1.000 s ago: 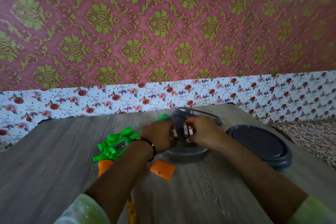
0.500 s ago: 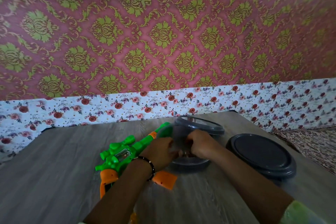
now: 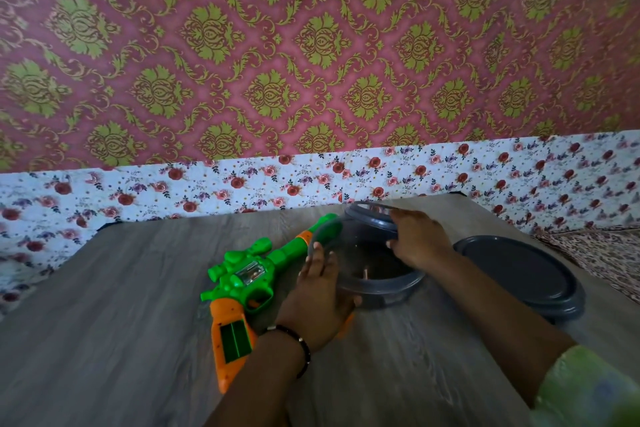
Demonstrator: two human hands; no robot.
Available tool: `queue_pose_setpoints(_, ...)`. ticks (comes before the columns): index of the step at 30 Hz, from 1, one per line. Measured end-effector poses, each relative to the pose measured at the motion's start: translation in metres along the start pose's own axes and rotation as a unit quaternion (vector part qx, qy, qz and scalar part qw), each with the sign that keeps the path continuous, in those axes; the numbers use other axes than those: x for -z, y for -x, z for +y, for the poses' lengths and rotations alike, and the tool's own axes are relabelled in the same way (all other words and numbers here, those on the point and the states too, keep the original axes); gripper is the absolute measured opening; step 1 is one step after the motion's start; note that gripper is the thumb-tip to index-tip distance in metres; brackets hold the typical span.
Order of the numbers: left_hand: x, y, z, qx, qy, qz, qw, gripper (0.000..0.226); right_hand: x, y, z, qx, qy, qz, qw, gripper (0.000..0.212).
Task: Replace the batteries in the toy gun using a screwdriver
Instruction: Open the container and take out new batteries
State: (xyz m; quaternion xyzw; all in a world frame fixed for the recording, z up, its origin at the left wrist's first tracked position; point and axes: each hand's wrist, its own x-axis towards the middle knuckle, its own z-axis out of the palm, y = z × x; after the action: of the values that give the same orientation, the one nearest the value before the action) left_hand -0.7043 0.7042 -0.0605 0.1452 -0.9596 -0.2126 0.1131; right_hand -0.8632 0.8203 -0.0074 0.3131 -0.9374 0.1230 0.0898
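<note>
I am holding a clear round container (image 3: 367,263) with a grey rim between both hands on the wood-grain tabletop (image 3: 121,305). My left hand (image 3: 320,295) is pressing against its near left side with fingers nearly straight and the thumb tucked under the lower edge. My right hand (image 3: 417,241) is reaching over the right side, fingers curling onto the rim and into the opening, gripping it. Inside the container a small copper-tipped battery (image 3: 365,273) is showing through the wall; I cannot tell how many lie there.

The toy gun (image 3: 247,282) is lying on its side just to the left of the container, green barrel pointing away toward the floral wall strip (image 3: 207,191), orange grip pointing toward me. Its battery compartment (image 3: 235,340) in the grip is lying open, showing a green interior. An orange piece (image 3: 346,324) is peeking out from under my left hand; most of it is hidden.

A dark grey round lid (image 3: 519,274) is resting on the tabletop to the right of the container, beyond my right forearm.
</note>
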Motion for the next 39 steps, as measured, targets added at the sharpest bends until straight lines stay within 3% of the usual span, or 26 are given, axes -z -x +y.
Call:
queue_pose_setpoints(7,-0.006,0.0,-0.001,0.022,-0.012,0.01,1.0,0.089,0.0,0.023,-0.021,0.072,0.015,0.062,0.995,0.04)
queue_pose_setpoints(13,0.001,0.001,0.004,0.05,0.144,0.074,0.986,0.095,0.008,0.037,-0.034,0.197,-0.067,-0.064,0.976,0.047)
queue_pose_setpoints(16,0.001,0.003,0.004,0.052,0.128,0.062,0.988,0.099,0.008,0.028,-0.028,0.162,-0.051,-0.034,0.985,0.051)
queue_pose_setpoints(19,0.001,0.004,0.006,0.046,0.104,0.024,0.993,0.092,0.003,0.02,-0.017,0.119,-0.008,-0.055,0.991,0.055)
queue_pose_setpoints(27,0.0,0.001,-0.002,0.047,0.187,0.078,0.978,0.087,-0.006,0.031,-0.022,0.125,0.021,-0.086,0.988,0.063)
queue_pose_setpoints(35,-0.001,0.002,-0.006,0.044,0.19,0.101,0.975,0.085,0.019,0.01,-0.013,0.099,-0.207,-0.001,0.973,0.036)
queue_pose_setpoints(37,-0.002,0.0,-0.007,0.048,0.179,0.096,0.978,0.084,0.012,-0.002,-0.008,0.077,-0.182,0.003,0.98,0.031)
queue_pose_setpoints(39,-0.004,-0.001,-0.009,0.053,0.167,0.093,0.98,0.083,0.003,-0.011,-0.004,0.046,-0.117,-0.037,0.991,0.046)
